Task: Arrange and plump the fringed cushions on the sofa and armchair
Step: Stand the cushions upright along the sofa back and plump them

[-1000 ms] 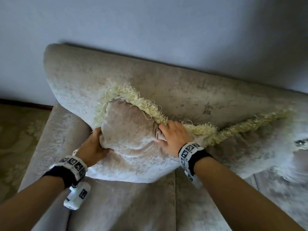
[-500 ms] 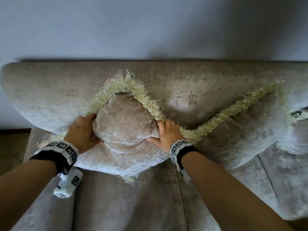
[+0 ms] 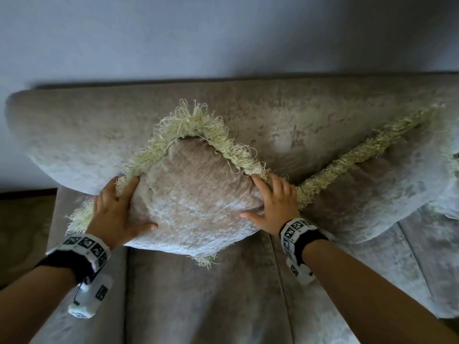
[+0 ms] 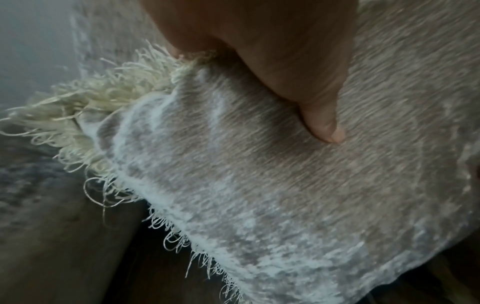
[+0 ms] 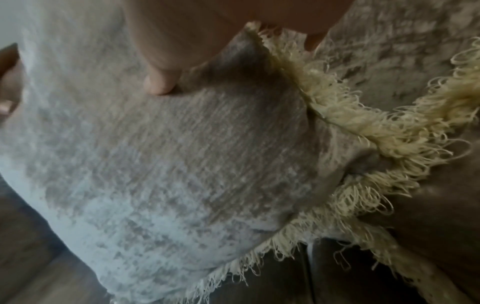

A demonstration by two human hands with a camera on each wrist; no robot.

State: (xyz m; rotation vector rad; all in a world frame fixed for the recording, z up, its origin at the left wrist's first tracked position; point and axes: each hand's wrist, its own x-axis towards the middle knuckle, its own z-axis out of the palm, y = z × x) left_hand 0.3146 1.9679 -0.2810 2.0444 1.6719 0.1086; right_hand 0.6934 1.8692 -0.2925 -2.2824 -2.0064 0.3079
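Note:
A beige fringed cushion (image 3: 198,194) stands on one corner on the sofa seat (image 3: 198,301) and leans against the sofa back (image 3: 74,135). My left hand (image 3: 116,209) holds its left corner, thumb on the front and fingers behind the pale fringe (image 3: 196,125). My right hand (image 3: 273,202) holds the right corner the same way. The left wrist view shows my thumb (image 4: 322,123) pressing into the cushion (image 4: 259,185). In the right wrist view my other thumb (image 5: 161,82) dents the cushion (image 5: 168,164).
A second fringed cushion (image 3: 367,194) leans on the sofa back just right of my right hand, its fringe touching the first. A grey wall (image 3: 223,33) rises behind the sofa. Patterned floor (image 3: 22,232) lies beyond the sofa's left arm (image 3: 59,281).
The cushion has turned up onto its corner and looks rounder. My hands have slid apart from a deep squeeze out to its two side corners.

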